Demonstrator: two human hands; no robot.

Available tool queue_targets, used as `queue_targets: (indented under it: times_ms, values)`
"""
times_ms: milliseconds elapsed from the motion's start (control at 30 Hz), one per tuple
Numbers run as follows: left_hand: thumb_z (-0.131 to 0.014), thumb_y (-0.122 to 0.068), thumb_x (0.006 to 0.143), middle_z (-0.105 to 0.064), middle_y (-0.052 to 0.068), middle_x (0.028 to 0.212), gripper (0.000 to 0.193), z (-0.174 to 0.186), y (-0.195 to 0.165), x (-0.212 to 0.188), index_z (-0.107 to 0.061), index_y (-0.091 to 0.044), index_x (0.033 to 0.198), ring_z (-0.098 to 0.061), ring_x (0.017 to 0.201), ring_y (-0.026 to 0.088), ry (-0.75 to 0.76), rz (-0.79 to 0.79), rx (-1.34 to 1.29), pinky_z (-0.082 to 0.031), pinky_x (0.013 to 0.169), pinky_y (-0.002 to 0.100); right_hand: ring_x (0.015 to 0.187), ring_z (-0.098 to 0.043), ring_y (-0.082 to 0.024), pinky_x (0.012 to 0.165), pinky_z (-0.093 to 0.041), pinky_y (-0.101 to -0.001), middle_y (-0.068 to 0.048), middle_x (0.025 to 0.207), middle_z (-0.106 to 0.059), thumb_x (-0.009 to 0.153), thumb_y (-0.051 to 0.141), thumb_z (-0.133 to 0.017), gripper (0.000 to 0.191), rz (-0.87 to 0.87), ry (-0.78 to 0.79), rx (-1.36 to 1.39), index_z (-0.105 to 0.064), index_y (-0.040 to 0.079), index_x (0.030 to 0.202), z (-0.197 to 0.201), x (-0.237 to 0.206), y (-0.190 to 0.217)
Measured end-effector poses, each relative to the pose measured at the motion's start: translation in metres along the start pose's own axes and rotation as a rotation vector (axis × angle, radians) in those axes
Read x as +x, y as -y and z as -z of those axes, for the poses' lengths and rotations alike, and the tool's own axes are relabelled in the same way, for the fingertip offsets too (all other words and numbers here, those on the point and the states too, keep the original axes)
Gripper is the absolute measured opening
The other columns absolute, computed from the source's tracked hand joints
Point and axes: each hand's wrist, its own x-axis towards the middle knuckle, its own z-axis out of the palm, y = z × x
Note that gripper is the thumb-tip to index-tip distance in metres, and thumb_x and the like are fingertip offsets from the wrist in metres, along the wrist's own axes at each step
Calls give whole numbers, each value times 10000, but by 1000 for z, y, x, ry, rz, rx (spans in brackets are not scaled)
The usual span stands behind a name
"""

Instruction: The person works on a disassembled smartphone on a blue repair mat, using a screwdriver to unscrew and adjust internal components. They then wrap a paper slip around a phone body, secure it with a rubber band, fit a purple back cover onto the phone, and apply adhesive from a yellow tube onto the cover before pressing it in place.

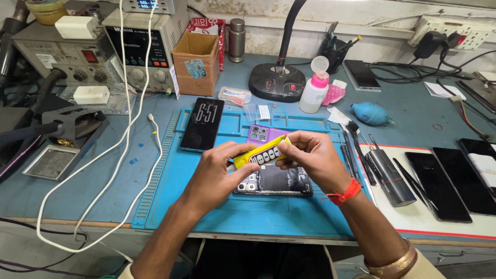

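strip axis: yellow strip is held with its long axis rising toward far right.
left hand: fingers pinched on its near-left end.
right hand: fingers closed on its far-right end.

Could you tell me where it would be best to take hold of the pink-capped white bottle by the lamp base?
Probably around the white bottle's straight body, coming from the front, your side. It stands upright, its flipped-open lid makes the top awkward, and the lamp base crowds its left; the front is open mat side.

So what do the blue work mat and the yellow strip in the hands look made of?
Blue work mat: likely silicone or rubber, matte, with moulded ridges and trays. Yellow strip: seemingly thin glossy card or plastic film, held between the left hand and right hand.
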Motion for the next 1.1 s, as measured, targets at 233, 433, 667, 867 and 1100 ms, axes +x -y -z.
queue_targets:
  times_ms: [233,433,667,867,1100]
  values:
    - [-785,-250,849,-769,135,952,413,-7,-3,1,-722,-24,1189,-732,786,227,31,18,-12,-553,706,337,722,-735,-134,637,-614,-277,-89,871,-762,943,141,-730,191,112,-58,-52,-701,-36,1010,-10,0,-8]
    - [-765,-220,877,-777,144,1006,368,-4,-1,1,-723,-20,1183,-767,880,250,-7,-46,-11,-573,769,340,806,-749,-123,720,-635,-276,-79,966,-766,950,216,-680,275,9,69,4,-704,-8,1106,-9,0,7]
    - [-816,-221,823,-799,97,1026,413,-6,-1,1,-729,-44,1187,-780,895,188,-19,35,-99,-591,772,326,817,-735,-127,731,-623,-290,-98,963,-763,970,192,-688,284,54,65,-71,-712,-45,1125,-9,-2,12]
    - [-853,-178,786,-793,47,939,417,4,15,-5,-752,-59,1173,-711,818,94,-60,182,-132,-597,727,269,804,-735,-134,707,-629,-300,-109,944,-769,971,171,-694,262,134,-81,-40,-703,-62,1089,-11,1,6]
    - [-770,-143,900,-792,41,825,221,5,23,-13,-794,-5,1071,-702,740,62,-178,192,-231,-563,652,243,828,-744,-150,729,-634,-306,-124,966,-766,972,173,-689,253,119,-125,-13,-687,-52,1086,-9,1,5]
